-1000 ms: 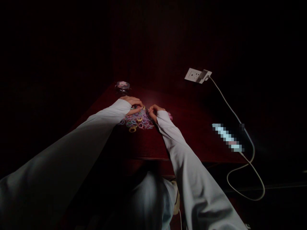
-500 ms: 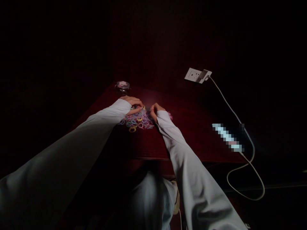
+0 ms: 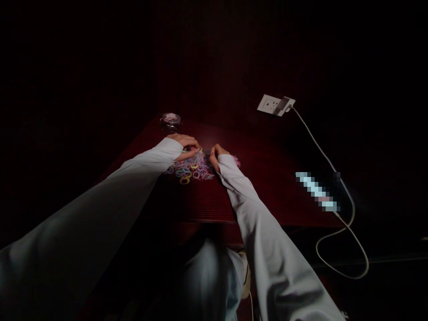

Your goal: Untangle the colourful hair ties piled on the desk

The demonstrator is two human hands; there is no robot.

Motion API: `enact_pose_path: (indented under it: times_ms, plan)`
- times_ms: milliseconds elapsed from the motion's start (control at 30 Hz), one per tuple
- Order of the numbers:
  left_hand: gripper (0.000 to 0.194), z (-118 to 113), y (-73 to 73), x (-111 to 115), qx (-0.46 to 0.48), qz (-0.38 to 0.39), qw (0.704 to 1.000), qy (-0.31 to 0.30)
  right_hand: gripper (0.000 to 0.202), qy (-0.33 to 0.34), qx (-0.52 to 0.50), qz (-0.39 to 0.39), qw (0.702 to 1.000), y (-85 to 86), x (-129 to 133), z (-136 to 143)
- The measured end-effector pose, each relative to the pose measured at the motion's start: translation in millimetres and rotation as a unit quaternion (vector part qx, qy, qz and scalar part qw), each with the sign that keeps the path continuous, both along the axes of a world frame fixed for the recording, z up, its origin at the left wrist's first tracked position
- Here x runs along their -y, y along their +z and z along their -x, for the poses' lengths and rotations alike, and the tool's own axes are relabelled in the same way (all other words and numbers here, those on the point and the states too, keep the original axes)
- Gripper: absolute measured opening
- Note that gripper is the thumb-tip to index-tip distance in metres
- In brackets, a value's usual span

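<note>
A loose pile of small hair ties in purple, pink, blue and yellow lies on the dark red table. Over the pile's far left side, my left hand is closed, thumb and fingers pinched at a yellow hair tie. My right hand is curled at the pile's right side, fingertips drawn together and facing the left hand. What it holds, if anything, is too dark and small to make out. More pink ties show beyond the right wrist.
A round clear jar with a pinkish lid stands at the table's far left. A blurred-out phone-like object lies on the right, joined by a white cable to a charger in the wall socket.
Both hands stay in nearly the same place over the pile. Only very slight finger movement shows.
</note>
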State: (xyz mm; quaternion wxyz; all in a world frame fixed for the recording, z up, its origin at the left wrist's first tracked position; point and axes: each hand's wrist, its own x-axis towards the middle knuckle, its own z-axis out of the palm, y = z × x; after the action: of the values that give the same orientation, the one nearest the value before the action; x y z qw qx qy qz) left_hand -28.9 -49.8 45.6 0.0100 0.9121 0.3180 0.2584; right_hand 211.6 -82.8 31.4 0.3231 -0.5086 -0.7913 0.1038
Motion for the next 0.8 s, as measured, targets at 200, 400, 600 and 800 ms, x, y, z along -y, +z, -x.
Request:
enact_pose_path:
  times_ms: [200,400,600,800]
  plan:
    - [0.035,-0.6,-0.6,0.8,0.001,-0.009,1.000,0.006,0.011,-0.015,0.004,-0.004,1.000,-7.7,-5.6,1.2]
    - [0.036,-0.7,-1.8,0.7,0.013,-0.015,1.000,0.017,0.011,0.004,0.002,-0.002,1.000,-5.4,-3.5,-0.1]
    - [0.040,0.0,3.3,3.9,0.010,-0.004,1.000,0.018,0.009,0.020,0.003,0.003,1.000,-0.2,1.8,-0.5]
    - [0.044,-0.1,4.8,6.0,0.011,-0.004,1.000,0.026,0.010,0.027,-0.010,0.007,1.000,-2.2,-1.8,0.2]
